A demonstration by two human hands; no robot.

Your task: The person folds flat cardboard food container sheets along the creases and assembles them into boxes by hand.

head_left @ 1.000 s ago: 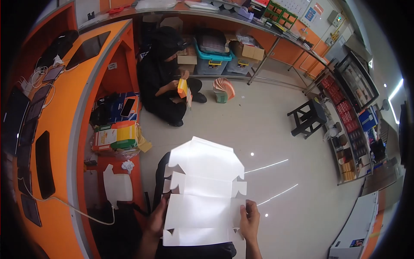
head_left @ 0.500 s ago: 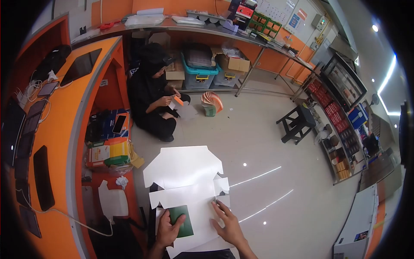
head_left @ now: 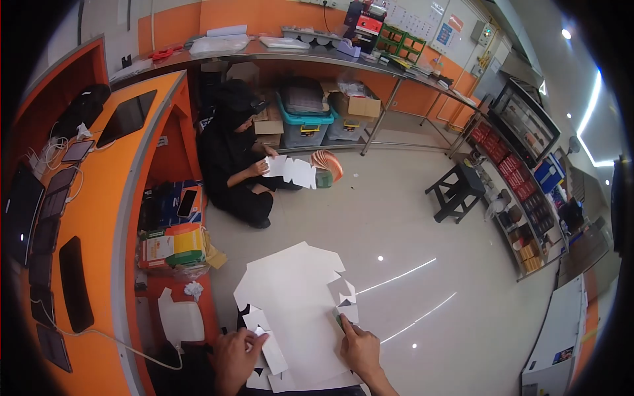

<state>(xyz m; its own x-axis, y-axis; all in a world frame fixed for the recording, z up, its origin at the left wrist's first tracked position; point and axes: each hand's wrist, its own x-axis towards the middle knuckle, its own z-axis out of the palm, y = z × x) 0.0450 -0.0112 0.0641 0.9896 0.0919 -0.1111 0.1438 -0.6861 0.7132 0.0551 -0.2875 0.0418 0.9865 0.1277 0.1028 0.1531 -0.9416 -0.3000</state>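
A flat white cardboard box blank (head_left: 297,310) with cut flaps and tabs lies over my lap. My left hand (head_left: 239,360) is closed at its left edge, thumb and fingers pinching a narrow folded side flap (head_left: 272,353). At the right edge, my right hand (head_left: 362,350) has its index finger laid along the board by the small right tabs (head_left: 347,310), with the other fingers curled at the edge. A sliver of green shows beside that index fingertip. The fingers' undersides are hidden.
A person in black (head_left: 231,158) sits on the floor ahead, holding another white blank (head_left: 290,171) near a fanned orange stack (head_left: 328,165). An orange counter (head_left: 99,198) with phones and tablets stands left. A black stool (head_left: 457,191) and shelves (head_left: 522,211) stand right.
The green panel under my left hand is out of sight. My left hand moved left to the side flap, and my right hand moved to the right edge. The other person's blank has opened out.
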